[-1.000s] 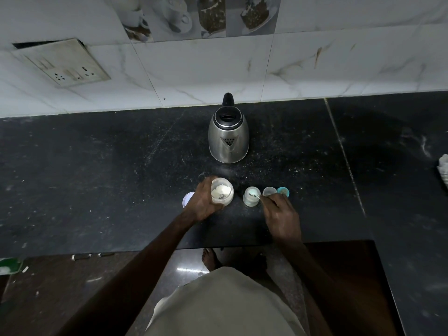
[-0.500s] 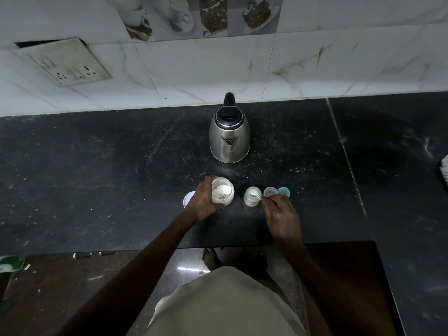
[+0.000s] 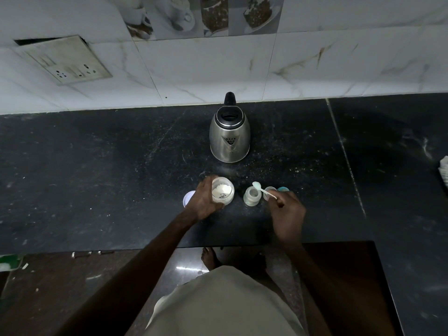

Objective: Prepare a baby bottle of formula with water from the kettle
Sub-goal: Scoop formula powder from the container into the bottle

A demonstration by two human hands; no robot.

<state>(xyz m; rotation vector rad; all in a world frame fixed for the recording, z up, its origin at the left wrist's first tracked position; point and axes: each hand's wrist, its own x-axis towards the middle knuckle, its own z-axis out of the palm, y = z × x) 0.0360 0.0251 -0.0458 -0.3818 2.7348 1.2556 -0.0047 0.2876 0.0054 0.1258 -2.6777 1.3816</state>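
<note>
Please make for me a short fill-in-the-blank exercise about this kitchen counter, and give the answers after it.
1. The left hand grips the jar of white ____.
2. The right hand holds a spoon over the open ____.
3. The kettle stands closer to the tiled ____ than the jar does.
Missing words: powder; bottle; wall.

Both forearms stretch forward toward the kettle. The left hand, nearer than the kettle and slightly to its left, curls round a powder jar. The right hand, nearer and to the kettle's right, pinches a small spoon, knuckles up.
</note>
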